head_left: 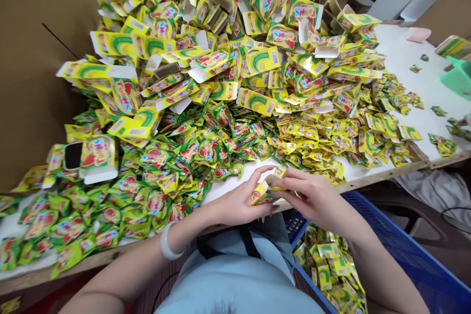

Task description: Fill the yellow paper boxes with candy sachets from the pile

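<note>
My left hand is wrapped around a small yellow and green candy box near the front edge of the table. Against the box's open end, my right hand has its fingers bent together on a yellow packet, partly hidden by the fingers. Just beyond both hands lie green watermelon-print candy packets; yellow packets spread to the right of them. Behind these rises a heap of unfilled, open-flapped candy boxes.
A blue crate stands below the table at right, with filled-looking yellow boxes beside my lap. A large brown carton walls the left side. A dark phone-like object rests at left. A green plastic scoop-like piece lies at far right.
</note>
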A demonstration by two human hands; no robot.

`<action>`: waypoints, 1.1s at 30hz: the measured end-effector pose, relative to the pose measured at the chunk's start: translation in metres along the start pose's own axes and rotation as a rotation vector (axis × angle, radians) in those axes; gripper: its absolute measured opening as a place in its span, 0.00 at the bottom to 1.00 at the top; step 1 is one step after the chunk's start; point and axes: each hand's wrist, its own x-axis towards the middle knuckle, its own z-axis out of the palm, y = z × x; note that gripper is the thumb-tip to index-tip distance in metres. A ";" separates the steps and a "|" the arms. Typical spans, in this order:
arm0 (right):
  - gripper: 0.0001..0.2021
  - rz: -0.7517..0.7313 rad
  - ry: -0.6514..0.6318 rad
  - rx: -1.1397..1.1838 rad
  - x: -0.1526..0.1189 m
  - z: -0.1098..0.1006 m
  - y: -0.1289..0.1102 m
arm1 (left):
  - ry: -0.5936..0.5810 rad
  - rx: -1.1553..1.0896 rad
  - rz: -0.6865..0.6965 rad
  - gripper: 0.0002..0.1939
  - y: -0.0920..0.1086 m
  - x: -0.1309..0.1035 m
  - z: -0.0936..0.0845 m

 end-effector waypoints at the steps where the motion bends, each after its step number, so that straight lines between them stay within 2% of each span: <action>1: 0.10 0.001 0.007 -0.035 0.000 0.000 -0.001 | 0.007 -0.002 0.002 0.40 0.000 0.001 0.000; 3: 0.09 0.007 0.041 -0.027 0.001 -0.002 -0.002 | 0.026 0.001 0.004 0.41 0.000 0.002 0.000; 5: 0.07 0.033 0.089 0.081 0.000 -0.003 0.000 | 0.020 0.003 -0.009 0.43 0.000 0.001 0.000; 7: 0.05 0.056 0.120 0.185 -0.002 -0.002 0.003 | -0.037 -0.016 -0.056 0.45 -0.001 -0.002 0.000; 10: 0.06 0.032 0.101 0.230 -0.006 0.008 0.008 | -0.151 -0.040 -0.166 0.46 -0.001 -0.007 0.003; 13: 0.09 -0.011 0.082 0.279 -0.008 0.015 0.011 | -0.138 -0.041 -0.176 0.46 -0.003 -0.007 0.005; 16: 0.13 0.032 -0.039 0.450 -0.011 0.016 0.014 | -0.075 -0.085 -0.119 0.47 -0.004 -0.005 0.005; 19: 0.14 0.165 -0.190 0.628 -0.016 0.022 0.014 | -0.056 -0.108 -0.117 0.47 -0.002 -0.001 0.008; 21: 0.12 0.214 -0.188 0.638 -0.021 0.027 0.015 | -0.063 -0.098 -0.123 0.49 0.002 0.003 0.011; 23: 0.10 0.207 -0.051 0.574 -0.026 0.022 0.023 | -0.066 -0.081 -0.097 0.51 0.006 0.008 0.013; 24: 0.09 0.204 0.094 0.513 -0.029 0.013 0.032 | -0.059 -0.061 -0.064 0.52 0.007 0.012 0.013; 26: 0.07 0.256 0.521 0.276 -0.035 -0.018 0.057 | -0.019 0.035 0.029 0.50 0.004 0.019 0.007; 28: 0.10 0.407 0.925 -0.140 -0.037 -0.055 0.085 | 0.069 0.200 0.111 0.40 -0.006 0.026 -0.002; 29: 0.13 0.456 0.972 -0.352 -0.036 -0.069 0.098 | 0.118 0.286 0.131 0.33 -0.013 0.030 -0.006; 30: 0.15 0.465 0.966 -0.501 -0.034 -0.078 0.107 | 0.158 0.362 0.136 0.26 -0.020 0.033 -0.009; 31: 0.16 0.438 0.901 -0.584 -0.031 -0.080 0.112 | 0.179 0.422 0.135 0.22 -0.027 0.036 -0.011; 33: 0.13 0.328 0.657 -0.612 -0.022 -0.062 0.113 | 0.152 0.510 0.145 0.19 -0.038 0.041 -0.008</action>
